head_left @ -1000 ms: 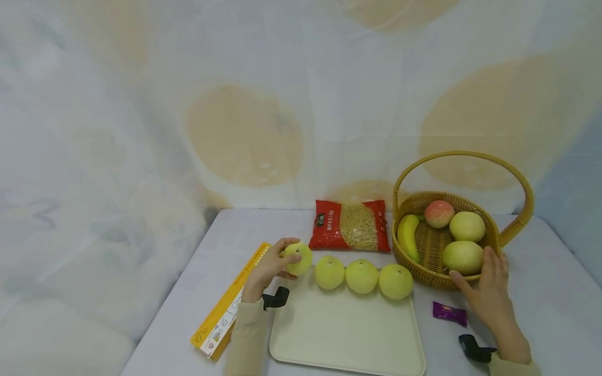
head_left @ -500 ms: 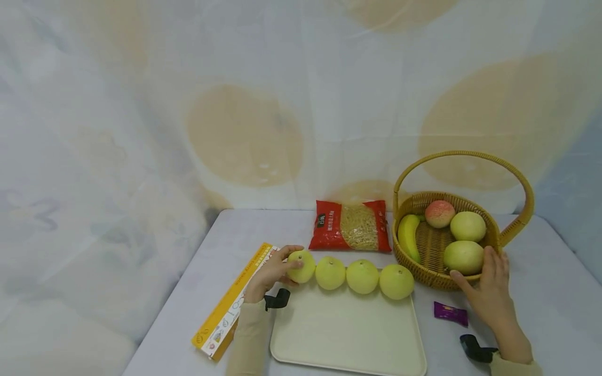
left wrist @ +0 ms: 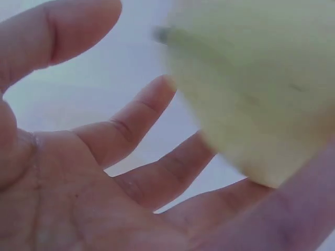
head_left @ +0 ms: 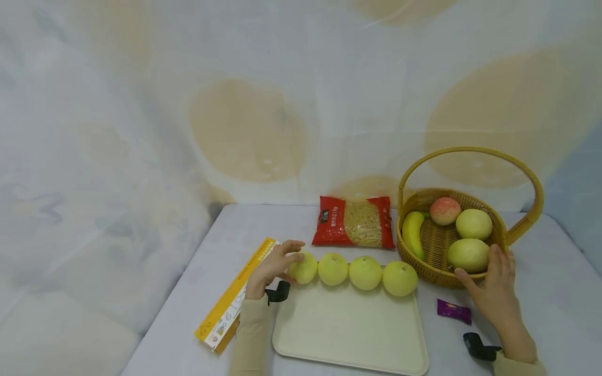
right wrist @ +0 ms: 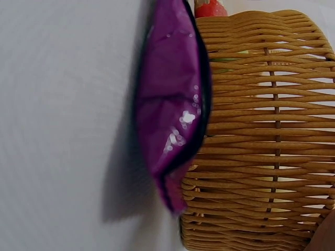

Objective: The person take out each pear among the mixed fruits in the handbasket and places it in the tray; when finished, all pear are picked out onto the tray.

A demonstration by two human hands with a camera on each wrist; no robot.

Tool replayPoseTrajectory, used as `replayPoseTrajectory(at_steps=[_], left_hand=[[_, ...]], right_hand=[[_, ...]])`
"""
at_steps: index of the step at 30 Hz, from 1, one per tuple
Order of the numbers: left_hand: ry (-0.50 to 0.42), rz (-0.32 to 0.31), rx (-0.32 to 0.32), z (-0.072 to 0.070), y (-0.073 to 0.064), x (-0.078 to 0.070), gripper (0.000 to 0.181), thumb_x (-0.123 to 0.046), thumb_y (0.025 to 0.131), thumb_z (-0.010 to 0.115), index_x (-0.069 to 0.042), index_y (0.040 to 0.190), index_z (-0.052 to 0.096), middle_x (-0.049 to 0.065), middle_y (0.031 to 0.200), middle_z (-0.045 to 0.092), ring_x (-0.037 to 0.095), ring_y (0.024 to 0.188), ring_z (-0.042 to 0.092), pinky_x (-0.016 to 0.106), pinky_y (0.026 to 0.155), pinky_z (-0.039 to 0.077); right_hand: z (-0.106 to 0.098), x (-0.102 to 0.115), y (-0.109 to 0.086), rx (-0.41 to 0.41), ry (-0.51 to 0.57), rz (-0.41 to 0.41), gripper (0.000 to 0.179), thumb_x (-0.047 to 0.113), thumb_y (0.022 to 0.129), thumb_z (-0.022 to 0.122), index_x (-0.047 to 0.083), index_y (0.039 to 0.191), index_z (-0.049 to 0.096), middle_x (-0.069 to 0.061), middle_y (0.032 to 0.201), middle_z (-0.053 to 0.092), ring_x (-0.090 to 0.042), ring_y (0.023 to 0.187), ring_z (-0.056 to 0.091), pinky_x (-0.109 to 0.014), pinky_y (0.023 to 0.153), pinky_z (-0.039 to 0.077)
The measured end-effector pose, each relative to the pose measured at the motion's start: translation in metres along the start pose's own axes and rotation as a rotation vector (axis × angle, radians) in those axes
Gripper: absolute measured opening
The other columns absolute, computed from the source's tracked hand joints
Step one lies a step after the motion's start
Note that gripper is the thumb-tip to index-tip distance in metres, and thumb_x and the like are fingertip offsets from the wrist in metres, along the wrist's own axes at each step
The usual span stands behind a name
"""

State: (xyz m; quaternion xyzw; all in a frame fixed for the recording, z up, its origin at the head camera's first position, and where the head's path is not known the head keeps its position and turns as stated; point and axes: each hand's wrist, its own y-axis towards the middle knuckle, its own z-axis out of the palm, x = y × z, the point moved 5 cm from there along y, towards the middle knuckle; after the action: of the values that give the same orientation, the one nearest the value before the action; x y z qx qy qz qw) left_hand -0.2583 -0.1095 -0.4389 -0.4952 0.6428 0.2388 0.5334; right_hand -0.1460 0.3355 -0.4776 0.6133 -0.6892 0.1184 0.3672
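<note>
My left hand (head_left: 271, 267) is beside the leftmost yellow-green round fruit (head_left: 305, 268) at the tray's far left corner. In the left wrist view its thumb stands apart from the stemmed fruit (left wrist: 246, 78), with the fingers loosely spread under and behind it. Several matching fruits form a row along the far edge of the cream tray (head_left: 350, 329). My right hand (head_left: 496, 290) rests against the near right side of the wicker basket (head_left: 432, 274), fingers extended. Inside are a banana (head_left: 413, 235), a peach (head_left: 444, 211) and two pale green fruits (head_left: 474, 224).
A red noodle bag (head_left: 354, 222) lies behind the tray. Left of the tray is a long yellow box (head_left: 237, 292). A small purple packet (head_left: 453, 310) lies between tray and basket. The tall basket handle (head_left: 470, 150) arches up at the right.
My left hand has lowered the round fruit into the row's left end, then loosened and drawn slightly back from it. The right hand has stayed on the basket; the head view has shifted slightly.
</note>
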Motion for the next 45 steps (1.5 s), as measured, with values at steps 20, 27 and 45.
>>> replayPoseTrajectory(at_steps=[20,27,45], left_hand=[[-0.050,0.273,0.224,0.110,0.058,-0.113,0.039,-0.023,0.099,0.055,-0.012,0.137,0.051,0.013,0.141,0.052,0.026,0.124,0.056,0.039,0.091,0.055],[-0.053,0.320,0.360,0.185,0.097,-0.165,0.038,-0.021,0.098,0.057,-0.013,0.135,0.054,0.004,0.132,0.059,0.002,0.101,0.059,0.040,0.087,0.056],[-0.003,0.155,0.334,0.255,0.141,-0.162,0.037,-0.021,0.096,0.059,-0.016,0.133,0.059,0.001,0.127,0.063,0.021,0.112,0.062,0.035,0.077,0.055]], right_hand=[[-0.009,-0.007,-0.002,-0.027,0.006,0.001,0.093,0.040,0.099,0.051,-0.006,0.151,-0.010,-0.037,0.155,-0.008,-0.045,0.145,-0.021,-0.074,0.107,-0.003],[-0.007,-0.005,0.000,-0.008,0.029,0.000,0.093,0.037,0.099,0.052,-0.007,0.150,-0.012,-0.037,0.154,-0.010,-0.046,0.144,-0.023,-0.078,0.102,-0.002],[-0.002,0.001,-0.002,-0.022,0.039,0.006,0.095,0.037,0.097,0.056,-0.005,0.152,-0.010,-0.037,0.155,-0.006,-0.045,0.146,-0.019,-0.081,0.100,0.005]])
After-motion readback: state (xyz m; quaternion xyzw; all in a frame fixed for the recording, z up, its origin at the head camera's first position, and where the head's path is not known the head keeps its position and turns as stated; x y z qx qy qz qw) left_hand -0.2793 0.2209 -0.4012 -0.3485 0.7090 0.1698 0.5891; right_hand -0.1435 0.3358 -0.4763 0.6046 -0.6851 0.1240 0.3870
